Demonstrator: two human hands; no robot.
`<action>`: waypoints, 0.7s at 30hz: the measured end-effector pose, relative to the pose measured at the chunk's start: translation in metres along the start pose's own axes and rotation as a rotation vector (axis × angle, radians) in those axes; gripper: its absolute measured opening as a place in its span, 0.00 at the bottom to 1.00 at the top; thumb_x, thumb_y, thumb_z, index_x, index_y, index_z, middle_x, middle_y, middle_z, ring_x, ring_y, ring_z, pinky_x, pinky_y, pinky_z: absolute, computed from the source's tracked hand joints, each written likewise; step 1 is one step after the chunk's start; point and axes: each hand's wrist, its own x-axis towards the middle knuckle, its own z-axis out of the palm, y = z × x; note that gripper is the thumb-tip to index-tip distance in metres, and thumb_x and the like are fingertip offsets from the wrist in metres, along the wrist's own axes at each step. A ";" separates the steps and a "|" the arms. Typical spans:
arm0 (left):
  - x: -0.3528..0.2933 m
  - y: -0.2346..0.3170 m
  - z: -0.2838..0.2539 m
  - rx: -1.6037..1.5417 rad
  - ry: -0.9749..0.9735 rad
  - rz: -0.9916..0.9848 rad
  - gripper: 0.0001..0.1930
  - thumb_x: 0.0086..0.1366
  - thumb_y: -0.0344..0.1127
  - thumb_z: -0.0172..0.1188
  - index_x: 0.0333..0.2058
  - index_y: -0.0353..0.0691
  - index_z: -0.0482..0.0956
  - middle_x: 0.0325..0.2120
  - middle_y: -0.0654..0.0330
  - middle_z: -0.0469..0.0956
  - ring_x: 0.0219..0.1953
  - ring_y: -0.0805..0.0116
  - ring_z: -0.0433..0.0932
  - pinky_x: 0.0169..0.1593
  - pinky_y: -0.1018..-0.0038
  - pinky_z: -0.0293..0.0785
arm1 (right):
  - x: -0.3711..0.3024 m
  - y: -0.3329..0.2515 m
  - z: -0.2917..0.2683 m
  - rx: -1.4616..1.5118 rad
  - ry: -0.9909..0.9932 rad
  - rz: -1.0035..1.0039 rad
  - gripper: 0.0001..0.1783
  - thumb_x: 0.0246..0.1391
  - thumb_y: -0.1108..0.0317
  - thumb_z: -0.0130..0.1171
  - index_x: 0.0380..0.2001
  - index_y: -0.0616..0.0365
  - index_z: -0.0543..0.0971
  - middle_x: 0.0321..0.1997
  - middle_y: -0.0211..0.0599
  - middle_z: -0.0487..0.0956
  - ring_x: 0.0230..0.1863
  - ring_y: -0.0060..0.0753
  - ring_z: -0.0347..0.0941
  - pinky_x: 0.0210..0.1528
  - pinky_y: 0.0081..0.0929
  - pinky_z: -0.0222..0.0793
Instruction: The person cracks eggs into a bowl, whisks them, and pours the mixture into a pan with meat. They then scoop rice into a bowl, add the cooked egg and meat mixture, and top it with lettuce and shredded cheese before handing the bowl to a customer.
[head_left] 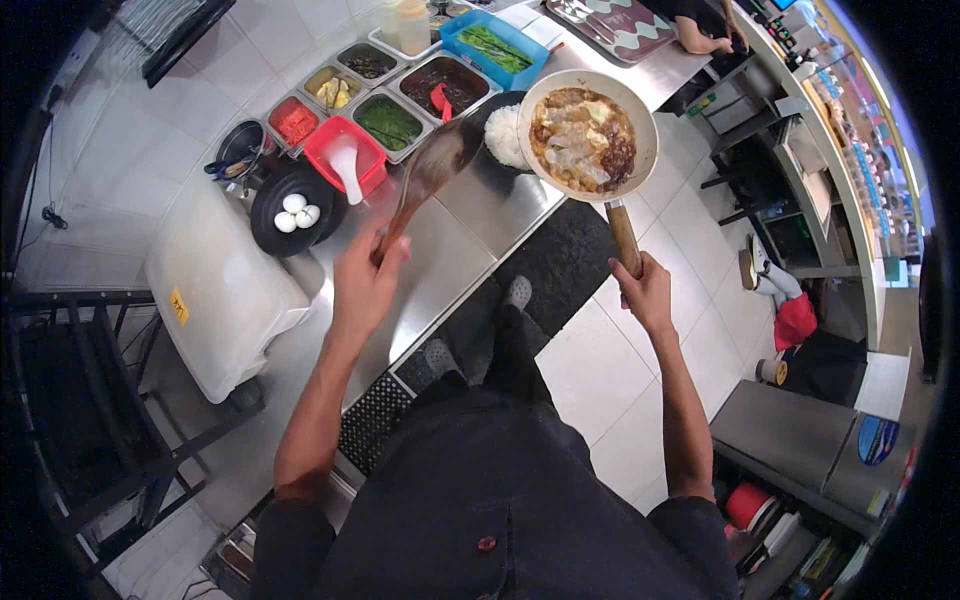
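Note:
My right hand (648, 290) is closed round the wooden handle of a cream-coloured frying pan (645, 145). In the pan lies a brown, saucy egg mixture (583, 140) with whitish, glossy patches. My left hand (365, 280) grips a wooden spatula (440, 160), blurred by motion, its broad blade pointing toward the pan. Beneath the pan's left side, a mound of white rice (503, 135) sits in a black dish (508, 100), partly hidden by the pan. The pan is tilted close to the rice at the counter's edge.
Metal tubs of toppings, including dark green leaves (387, 122), stand along the counter beside a red container (368, 175) with a white scoop. White eggs (296, 212) lie in a black bowl. A blue tub (525, 75) holds chopped greens. Another person's hand (722, 45) shows at the upper right.

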 end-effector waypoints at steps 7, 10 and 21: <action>0.130 0.051 0.091 0.657 -0.035 0.468 0.28 0.63 0.25 0.55 0.62 0.50 0.72 0.38 0.56 0.76 0.42 0.56 0.76 0.45 0.62 0.72 | 0.085 0.021 -0.039 0.031 -0.191 -0.016 0.17 0.58 0.59 0.66 0.29 0.62 0.74 0.14 0.33 0.73 0.12 0.22 0.71 0.15 0.26 0.66; 0.157 0.052 0.126 0.768 -0.039 0.489 0.30 0.62 0.24 0.54 0.63 0.55 0.72 0.38 0.56 0.76 0.42 0.55 0.75 0.47 0.59 0.72 | 0.102 0.028 -0.041 0.007 -0.283 -0.035 0.17 0.57 0.59 0.66 0.30 0.63 0.74 0.16 0.36 0.75 0.13 0.24 0.72 0.16 0.28 0.68; 0.194 0.034 0.147 1.009 -0.105 0.384 0.36 0.56 0.23 0.56 0.65 0.56 0.70 0.38 0.57 0.76 0.42 0.56 0.75 0.47 0.60 0.72 | 0.152 0.042 -0.049 -0.108 -0.336 -0.133 0.18 0.55 0.60 0.67 0.34 0.66 0.76 0.20 0.51 0.75 0.21 0.47 0.76 0.27 0.39 0.70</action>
